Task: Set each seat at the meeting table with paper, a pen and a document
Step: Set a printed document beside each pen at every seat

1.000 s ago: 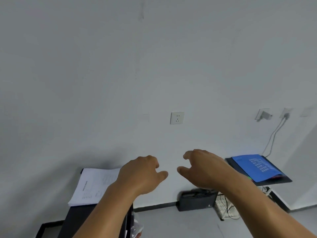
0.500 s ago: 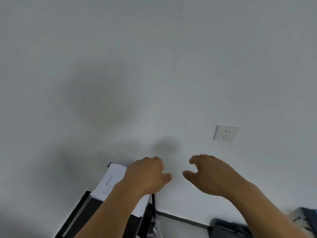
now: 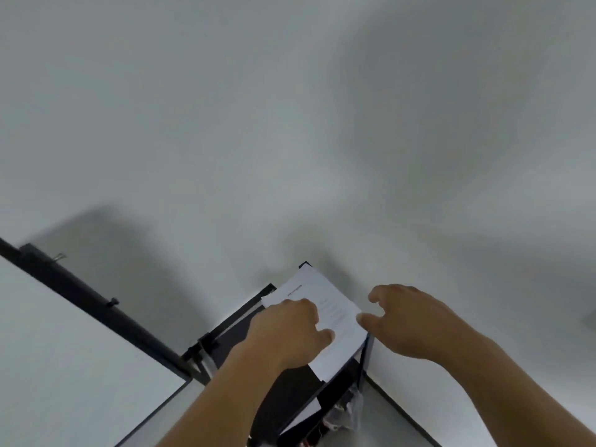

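Observation:
A stack of white printed documents (image 3: 335,314) lies on top of a black stand (image 3: 283,391) against the wall. My left hand (image 3: 287,330) hovers over the near left part of the stack, fingers curled, thumb toward the paper, holding nothing that I can see. My right hand (image 3: 409,321) is just right of the stack's edge, fingers spread and curved, empty. Whether either hand touches the paper is unclear. No pen is in view.
A white board with a black frame (image 3: 80,366) leans at the left, close to the stand. A plain white wall (image 3: 290,140) fills the upper view. A crumpled clear plastic bag (image 3: 345,414) sits on the stand's lower shelf.
The view has swung left and down. The wall socket has left the frame and the white board has come in. Both hands are now closer to the stack of documents.

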A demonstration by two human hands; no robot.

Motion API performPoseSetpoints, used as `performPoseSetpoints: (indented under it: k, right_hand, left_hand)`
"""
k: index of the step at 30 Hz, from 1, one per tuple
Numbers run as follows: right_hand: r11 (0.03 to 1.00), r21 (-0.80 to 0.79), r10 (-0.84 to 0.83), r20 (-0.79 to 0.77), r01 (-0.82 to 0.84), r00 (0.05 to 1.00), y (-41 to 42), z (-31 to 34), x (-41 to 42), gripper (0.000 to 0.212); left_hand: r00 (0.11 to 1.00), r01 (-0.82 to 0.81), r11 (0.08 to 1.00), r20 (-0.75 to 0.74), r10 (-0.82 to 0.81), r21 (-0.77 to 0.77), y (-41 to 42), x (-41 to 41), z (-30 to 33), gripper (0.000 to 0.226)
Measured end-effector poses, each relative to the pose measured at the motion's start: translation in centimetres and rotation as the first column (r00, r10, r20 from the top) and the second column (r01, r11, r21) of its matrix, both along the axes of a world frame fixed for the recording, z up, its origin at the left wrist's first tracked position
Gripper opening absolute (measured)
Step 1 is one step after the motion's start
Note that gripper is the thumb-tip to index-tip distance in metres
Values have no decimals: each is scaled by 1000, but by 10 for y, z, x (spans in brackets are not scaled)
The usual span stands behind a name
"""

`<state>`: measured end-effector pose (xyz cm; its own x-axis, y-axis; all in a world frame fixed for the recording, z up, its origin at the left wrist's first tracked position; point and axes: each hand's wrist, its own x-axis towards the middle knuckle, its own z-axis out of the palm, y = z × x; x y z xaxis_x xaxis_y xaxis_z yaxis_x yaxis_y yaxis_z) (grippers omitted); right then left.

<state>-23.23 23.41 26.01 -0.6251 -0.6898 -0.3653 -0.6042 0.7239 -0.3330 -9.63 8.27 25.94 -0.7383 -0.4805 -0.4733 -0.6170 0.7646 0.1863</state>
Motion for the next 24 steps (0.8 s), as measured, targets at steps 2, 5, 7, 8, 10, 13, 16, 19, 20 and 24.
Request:
performPoseSetpoints:
  k: [2,5,7,8,10,13,16,19,20,24]
  right_hand:
    - [999,17,49,11,-50,999,-23,-8,-7,58]
    - [994,58,89,25,-90,996,-52,-16,-16,62]
    - [990,93,110,12,-111,994,-70,-25,-28,58]
    - [988,105,117,3,-117,993,-78,-29,-34,55]
    - [983,135,127,2,-126,992,-94,-40,-48,52]
    - [978,151,144,25,-147,989,-113,-59,-63,53]
    - [972,163,164,47,-170,985,-128,-75,-74,55]
    - [963,159,209,79,-220,975,-148,-97,-87,52]
    - [958,157,227,96,-240,969,-156,-107,-92,52]
    - [934,188,276,158,-303,948,-180,-146,-109,54]
  left_hand:
    - [999,-45,999,5,45,18,-15,1,-13,56]
    - [996,-83,996,20,82,45,-36,-4,-35,50]
    - [995,-100,992,17,99,77,-49,-13,-50,48]
    - [994,-105,991,9,105,87,-55,-18,-57,48]
    - [993,-118,987,4,118,109,-67,-30,-72,48]
    - [990,-137,981,31,134,139,-82,-43,-86,46]
    - [984,-175,970,28,173,168,-93,-49,-97,43]
    - [961,-277,934,39,275,225,-107,-53,-116,38]
    - [943,-328,910,40,329,253,-112,-54,-128,37]
    - [798,-566,717,53,600,407,-121,-51,-177,26]
